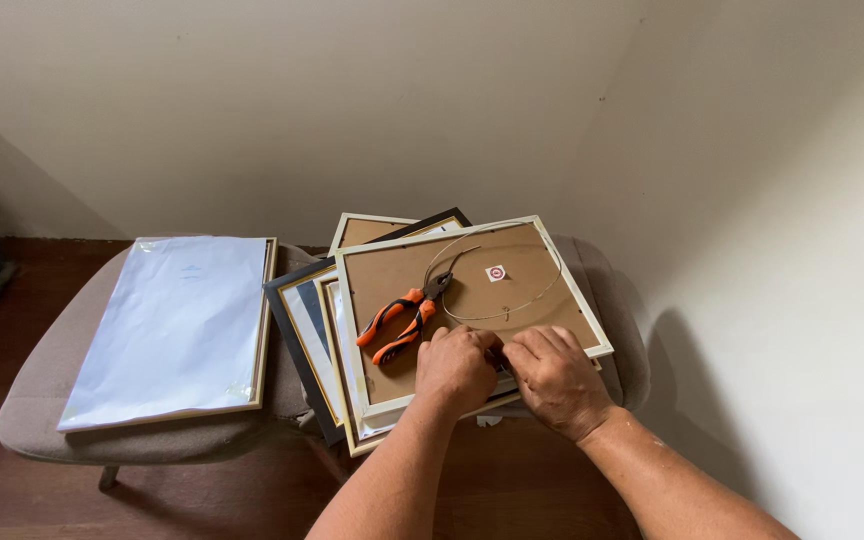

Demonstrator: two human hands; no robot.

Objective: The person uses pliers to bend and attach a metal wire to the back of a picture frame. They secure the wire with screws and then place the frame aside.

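A picture frame (552,262) lies face down on top of a stack, its brown backing up and its rim pale. A thin wire (527,305) loops across the backing. Orange-handled pliers (402,322) rest on the backing to the left. My left hand (455,367) and my right hand (554,378) meet at the frame's near edge, fingers pinched together around the wire's end. What sits between the fingertips is hidden.
Under the top frame lie several more frames (304,322), one black. A frame wrapped in white plastic (177,325) lies to the left. All rest on a grey cushioned bench (37,390) against a white wall corner, above a wooden floor.
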